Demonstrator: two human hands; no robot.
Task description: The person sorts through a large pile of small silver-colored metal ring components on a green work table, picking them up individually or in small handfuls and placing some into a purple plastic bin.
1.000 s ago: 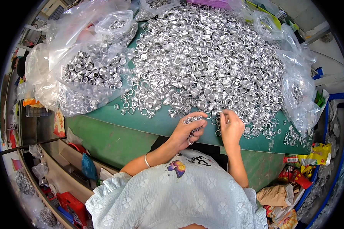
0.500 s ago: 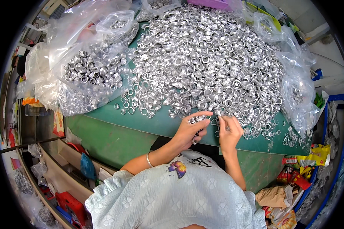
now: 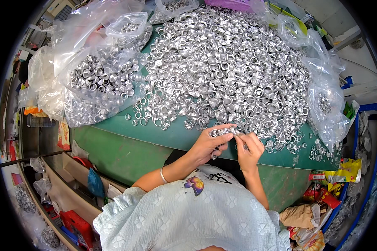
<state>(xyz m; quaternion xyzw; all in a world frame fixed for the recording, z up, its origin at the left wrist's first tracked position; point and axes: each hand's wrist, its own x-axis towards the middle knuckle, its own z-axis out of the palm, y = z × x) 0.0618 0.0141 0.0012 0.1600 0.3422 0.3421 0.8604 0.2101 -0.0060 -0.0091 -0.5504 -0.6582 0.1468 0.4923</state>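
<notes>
"See the right hand (image 3: 250, 151)? A second ago it stood apart from the left hand (image 3: 206, 144). Now they've come together at the fingertips."

"Yes, the left edged rightward too. And silvery rings (image 3: 233, 131) now fill that gap."

The green desk (image 3: 155, 136) bore a broad heap of silvery rings (image 3: 230, 71), loose ones scattered toward its front edge; a clear bag (image 3: 94, 104) of rings lay at left, crumpled clear plastic (image 3: 322, 83) at right, a purple basket (image 3: 228, 4) beyond the heap
</notes>
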